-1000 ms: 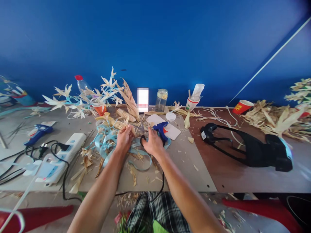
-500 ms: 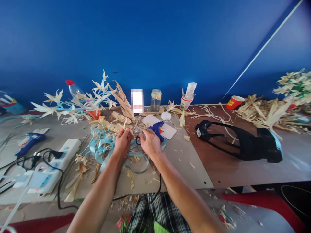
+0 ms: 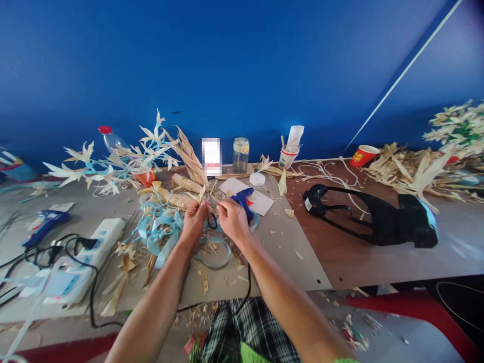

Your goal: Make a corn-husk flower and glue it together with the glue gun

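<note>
A deep blue wall [image 3: 242, 65] backs a counter [image 3: 287, 252] littered with dried husks, ribbon and cords. Over the last second your two hands have closed the gap between them: they were a little apart, and now they nearly touch at the middle of the frame. The view has also drifted slightly right. So the work has narrowed to one small spot between your fingertips.

Your left hand [image 3: 193, 218] has its fingers pinched shut on a husk piece [image 3: 201, 193], which stands up and slightly right from the fingertips. Your right hand [image 3: 233, 219] is curled closed around the scissors [image 3: 212, 222]. One black loop shows low in the gap between the hands, and the blades, thin and hard to make out, seem to point up-left at the husk.

Just beyond your right knuckles lies the blue glue gun [image 3: 245, 197] on a white card [image 3: 262, 202]. Pale blue ribbon [image 3: 159, 229] coils left of your left wrist.
</note>
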Available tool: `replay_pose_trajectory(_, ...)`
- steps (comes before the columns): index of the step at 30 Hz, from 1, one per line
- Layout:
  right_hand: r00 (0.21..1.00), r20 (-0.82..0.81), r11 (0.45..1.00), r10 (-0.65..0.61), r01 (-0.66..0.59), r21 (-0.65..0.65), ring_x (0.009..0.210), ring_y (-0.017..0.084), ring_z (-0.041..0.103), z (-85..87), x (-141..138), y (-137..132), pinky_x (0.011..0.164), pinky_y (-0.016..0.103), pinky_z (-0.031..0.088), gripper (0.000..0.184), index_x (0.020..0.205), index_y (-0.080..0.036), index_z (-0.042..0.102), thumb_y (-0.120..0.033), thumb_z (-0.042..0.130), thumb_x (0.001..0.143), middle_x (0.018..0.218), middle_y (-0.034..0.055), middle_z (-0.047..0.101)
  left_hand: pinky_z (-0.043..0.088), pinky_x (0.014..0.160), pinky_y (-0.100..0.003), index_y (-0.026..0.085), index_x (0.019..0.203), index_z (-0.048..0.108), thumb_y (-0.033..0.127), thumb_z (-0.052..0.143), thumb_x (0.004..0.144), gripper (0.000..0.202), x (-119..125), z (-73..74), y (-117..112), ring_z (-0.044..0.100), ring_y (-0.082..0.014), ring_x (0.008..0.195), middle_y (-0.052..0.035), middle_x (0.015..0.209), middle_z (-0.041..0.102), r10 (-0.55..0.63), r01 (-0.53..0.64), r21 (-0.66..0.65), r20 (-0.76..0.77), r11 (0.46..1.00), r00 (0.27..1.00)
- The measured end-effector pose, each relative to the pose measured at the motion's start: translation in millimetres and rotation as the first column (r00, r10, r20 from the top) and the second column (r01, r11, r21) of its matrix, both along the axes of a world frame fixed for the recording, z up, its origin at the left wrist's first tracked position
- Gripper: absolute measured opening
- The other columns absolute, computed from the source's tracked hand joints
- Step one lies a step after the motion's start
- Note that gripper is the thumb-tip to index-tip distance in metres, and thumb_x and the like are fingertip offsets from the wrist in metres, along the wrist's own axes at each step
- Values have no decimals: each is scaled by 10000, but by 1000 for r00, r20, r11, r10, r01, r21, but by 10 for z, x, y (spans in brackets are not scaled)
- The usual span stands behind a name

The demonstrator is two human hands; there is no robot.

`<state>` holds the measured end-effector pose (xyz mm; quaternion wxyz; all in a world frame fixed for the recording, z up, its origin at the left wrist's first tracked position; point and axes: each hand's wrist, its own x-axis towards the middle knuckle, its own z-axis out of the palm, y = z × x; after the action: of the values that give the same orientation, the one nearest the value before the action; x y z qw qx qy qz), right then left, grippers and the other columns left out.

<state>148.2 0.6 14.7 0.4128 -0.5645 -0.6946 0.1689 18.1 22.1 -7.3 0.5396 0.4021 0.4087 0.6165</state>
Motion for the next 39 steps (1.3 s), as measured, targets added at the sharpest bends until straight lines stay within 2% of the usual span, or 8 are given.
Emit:
replay_pose_trajectory(5,977,-209,994,50,-69,-88,898,155,622,36,-32,-10,783,234,469,284,1013,-160,636,-369,540,846,997,71,681,395,530,-184,169,717,583,356,697,709,219,17,53,-35,441,-69,526,41,595,485,-4,4,19,5,1000,1000)
replay_pose_trajectory(9,976,-220,995,12,-33,-92,835,153,612,28,-56,-3,767,238,459,140,841,-155,654,-247,556,801,907,65,683,369,506,-180,165,707,584,365,692,720,228,37,64,-62,403,-64,506,41,576,462,-55,55,29,-24,998,998)
replay_pose_trajectory(12,953,-297,988,-65,19,-156,766,148,601,6,-29,40,719,232,453,157,762,-154,635,-247,517,805,816,54,675,362,493,-193,160,706,605,384,676,736,237,36,43,-61,365,-66,477,47,534,411,-67,68,20,-48,997,997)
replay_pose_trajectory(18,882,-460,978,-103,5,-210,654,140,566,-56,34,135,639,228,441,205,741,-153,604,-332,515,784,711,32,645,421,568,-225,114,952,687,334,651,738,308,20,148,-71,410,-82,547,29,616,415,-210,233,-83,223,969,952)
replay_pose_trajectory(25,843,-539,990,-11,-68,-126,658,148,565,-72,87,170,649,248,450,194,763,-159,639,-324,543,730,716,28,654,417,566,-222,125,888,627,219,656,749,170,-38,213,-96,316,-52,471,79,538,293,-316,348,-73,280,935,906)
replay_pose_trajectory(29,821,-570,986,28,-116,-119,649,149,565,-56,100,170,632,249,445,201,750,-159,651,-332,553,718,699,25,652,431,598,-226,148,862,580,182,673,737,160,-44,199,-97,376,-62,498,70,546,361,-359,384,-52,254,922,898)
replay_pose_trajectory(34,822,-568,983,44,-137,-123,636,139,551,-72,98,180,631,242,435,192,721,-157,642,-330,561,706,668,12,635,422,619,-224,135,797,575,206,697,727,157,-74,109,-51,519,-93,609,1,669,546,-356,370,-43,186,928,916)
replay_pose_trajectory(39,809,-581,980,82,-173,-101,662,140,552,-76,116,186,648,242,434,210,737,-151,649,-342,562,718,696,19,639,430,649,-232,131,812,586,193,711,720,168,-101,88,-47,541,-92,631,-3,696,564,-395,412,-45,208,910,895)
